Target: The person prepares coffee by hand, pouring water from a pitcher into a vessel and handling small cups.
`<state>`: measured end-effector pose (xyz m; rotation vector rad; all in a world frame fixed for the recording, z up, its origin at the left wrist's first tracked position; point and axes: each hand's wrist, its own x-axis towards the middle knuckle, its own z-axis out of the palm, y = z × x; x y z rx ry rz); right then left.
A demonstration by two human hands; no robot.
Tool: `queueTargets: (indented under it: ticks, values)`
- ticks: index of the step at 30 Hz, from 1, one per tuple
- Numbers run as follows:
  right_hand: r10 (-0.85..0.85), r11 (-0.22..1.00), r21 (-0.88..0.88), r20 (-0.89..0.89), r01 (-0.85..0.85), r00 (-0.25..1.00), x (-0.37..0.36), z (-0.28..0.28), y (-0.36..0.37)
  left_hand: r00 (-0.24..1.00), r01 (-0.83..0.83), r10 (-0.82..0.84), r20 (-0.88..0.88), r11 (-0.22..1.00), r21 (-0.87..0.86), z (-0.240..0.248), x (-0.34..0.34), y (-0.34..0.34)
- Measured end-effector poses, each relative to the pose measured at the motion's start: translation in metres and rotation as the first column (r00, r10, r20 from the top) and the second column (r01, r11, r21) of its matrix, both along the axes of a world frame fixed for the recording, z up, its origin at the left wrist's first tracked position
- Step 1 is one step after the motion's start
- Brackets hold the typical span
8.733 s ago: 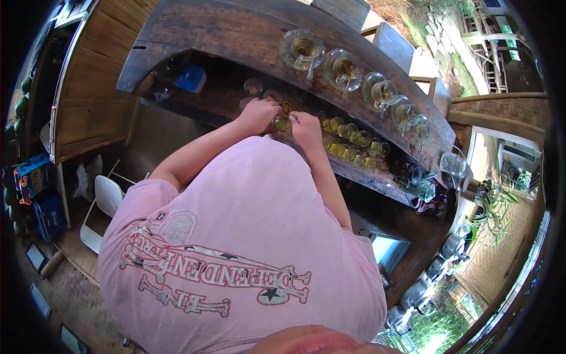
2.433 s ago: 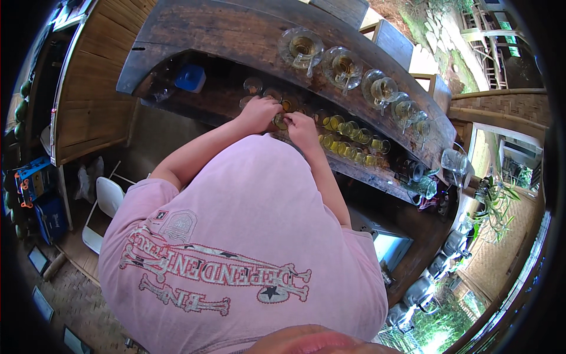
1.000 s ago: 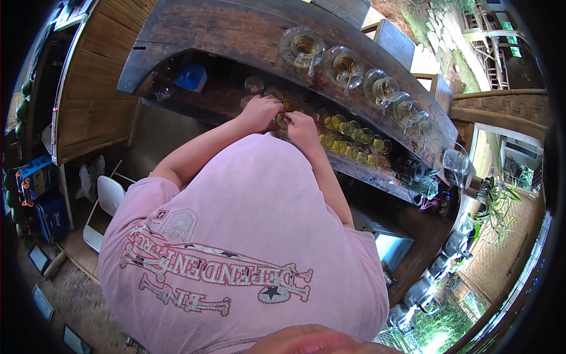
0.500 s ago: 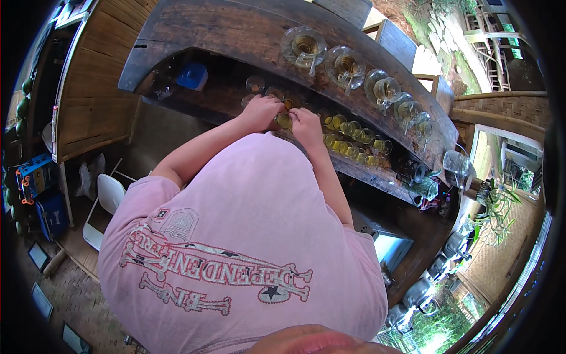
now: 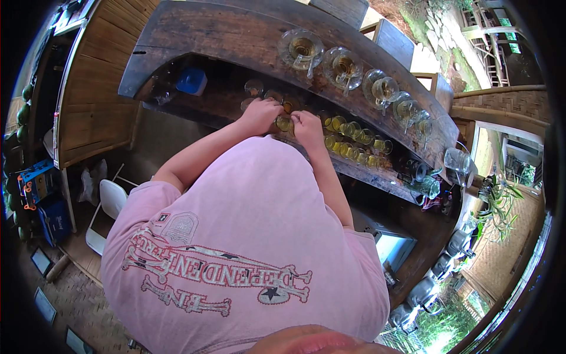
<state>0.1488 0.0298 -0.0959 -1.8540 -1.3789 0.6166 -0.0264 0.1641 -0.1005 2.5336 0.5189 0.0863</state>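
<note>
My left hand [image 5: 262, 115] reaches onto the lower shelf of a dark wooden counter, its fingers curled among small glasses. Close by on the right, my right hand [image 5: 306, 126] has its thumb and fingers pinched together. Between them stands a small glass of yellow liquid [image 5: 284, 123], which the right fingertips meet or nearly meet. What either hand grips is too small or hidden to make out. A darker amber glass [image 5: 289, 106] sits just beyond the fingers. Beyond my left hand is a clear small glass [image 5: 254, 88]. Rows of small yellow-filled glasses [image 5: 348, 140] run to the right.
On the curved counter top [image 5: 224, 26], several glass cups on saucers [image 5: 301, 48] stand in a line, with spoons or handles beside them. A blue container [image 5: 192, 81] is at the shelf's left. A glass jar [image 5: 457, 160] stands at the counter's right end. A white chair [image 5: 112, 197] is at left.
Both hands stay at nearly the same place among the small glasses. The view has shifted very slightly; nothing else visibly moves.
</note>
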Motion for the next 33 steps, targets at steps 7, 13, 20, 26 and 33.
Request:
queueTargets:
  ticks: [7,13,20,26,33]
  values:
    - [0.027,0.999,-0.029,0.035,-0.026,0.999,-0.0032,-0.0005,-0.0032,1.0,0.02,-0.02,0.002,1.0,-0.002,0.0027,-0.0007,0.0007]
    - [0.094,0.996,-0.003,-0.002,-0.094,0.996,-0.006,-0.0033,-0.0024,1.0,0.013,-0.013,0.017,1.0,0.001,0.0066,-0.0005,-0.0016]
    - [0.017,0.998,0.068,0.009,-0.018,1.0,-0.0028,-0.0005,-0.001,1.0,0.012,-0.012,-0.006,1.0,0.006,0.0103,0.0009,-0.0007]
    - [-0.011,0.999,0.034,-0.004,0.011,1.0,-0.0003,-0.0057,-0.0045,1.0,0.027,-0.027,-0.003,1.0,0.004,0.0115,0.0016,-0.0006]
    - [0.061,0.998,0.005,0.018,-0.061,0.998,0.0009,-0.0032,-0.0027,0.999,0.012,-0.013,0.031,1.0,0.018,0.003,-0.0004,-0.0009]
